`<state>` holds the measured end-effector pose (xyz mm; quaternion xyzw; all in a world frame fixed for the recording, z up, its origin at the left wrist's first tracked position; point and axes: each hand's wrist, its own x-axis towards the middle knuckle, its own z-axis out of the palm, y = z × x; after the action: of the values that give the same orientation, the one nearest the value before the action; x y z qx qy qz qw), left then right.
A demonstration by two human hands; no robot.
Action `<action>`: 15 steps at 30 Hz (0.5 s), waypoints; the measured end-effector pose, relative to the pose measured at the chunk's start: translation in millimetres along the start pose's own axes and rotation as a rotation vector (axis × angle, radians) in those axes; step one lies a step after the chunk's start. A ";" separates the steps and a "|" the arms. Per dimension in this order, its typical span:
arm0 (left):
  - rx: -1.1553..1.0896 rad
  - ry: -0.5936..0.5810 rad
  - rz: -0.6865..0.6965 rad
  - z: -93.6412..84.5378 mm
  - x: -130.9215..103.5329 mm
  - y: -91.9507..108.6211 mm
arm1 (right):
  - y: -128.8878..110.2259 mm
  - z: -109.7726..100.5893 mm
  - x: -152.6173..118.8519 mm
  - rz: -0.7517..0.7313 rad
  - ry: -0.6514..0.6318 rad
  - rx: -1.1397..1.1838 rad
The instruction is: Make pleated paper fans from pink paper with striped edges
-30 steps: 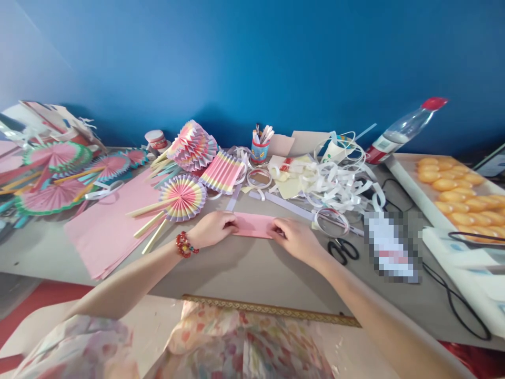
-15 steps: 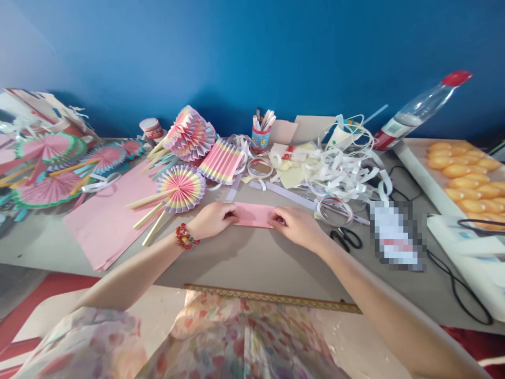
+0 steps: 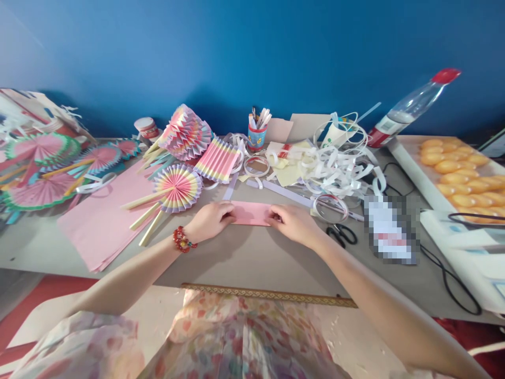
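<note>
A narrow pink piece of paper (image 3: pixel 251 213) stretches between my two hands over the table, and appears folded. My left hand (image 3: pixel 213 220) grips its left end with thumb and fingers closed. At the opposite end, my right hand (image 3: pixel 290 221) pinches the paper in the same way, its curled fingertips partly hidden. Left of my hands lie a round pleated paper fan (image 3: pixel 177 188) with wooden sticks and a stack of pink paper sheets (image 3: pixel 94 221). Just above them is a pleated striped paper piece (image 3: pixel 219 160). Scissors (image 3: pixel 342 235) with black handles rest right of my right hand.
White paper strips (image 3: pixel 335 168) are heaped at the back right, near rolls of tape (image 3: pixel 331 209). A pen cup (image 3: pixel 257 137) stands by the wall. Farther right are a tilted bottle (image 3: pixel 414 108), a tray of yellow twisted pieces (image 3: pixel 457 168) and a black cable (image 3: pixel 453 284).
The view has shifted slightly, so most things sit a little farther left. Both hands keep their hold on the pink paper, with almost no visible movement.
</note>
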<state>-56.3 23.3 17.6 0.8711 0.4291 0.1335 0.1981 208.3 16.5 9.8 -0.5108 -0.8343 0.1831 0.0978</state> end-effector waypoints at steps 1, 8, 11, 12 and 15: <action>0.003 0.001 0.002 0.2 -0.2 0.1 | -0.1 -0.1 0.1 0.002 -0.001 0.000; 0.021 0.006 0.027 3.0 -2.9 1.1 | -0.3 0.5 0.0 0.007 0.003 0.018; 0.036 0.002 0.042 3.4 -3.2 1.4 | 0.6 -2.6 -0.2 0.005 -0.002 0.066; 0.038 0.000 0.042 3.4 -3.0 1.3 | 1.1 -4.9 -0.5 0.005 -0.011 0.086; 0.033 -0.002 0.037 3.2 -2.3 0.4 | 3.7 -14.1 -2.0 0.003 -0.043 0.129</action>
<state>-56.1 20.5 14.8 0.8822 0.4149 0.1290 0.1816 217.2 19.2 21.2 -0.5005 -0.8220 0.2473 0.1123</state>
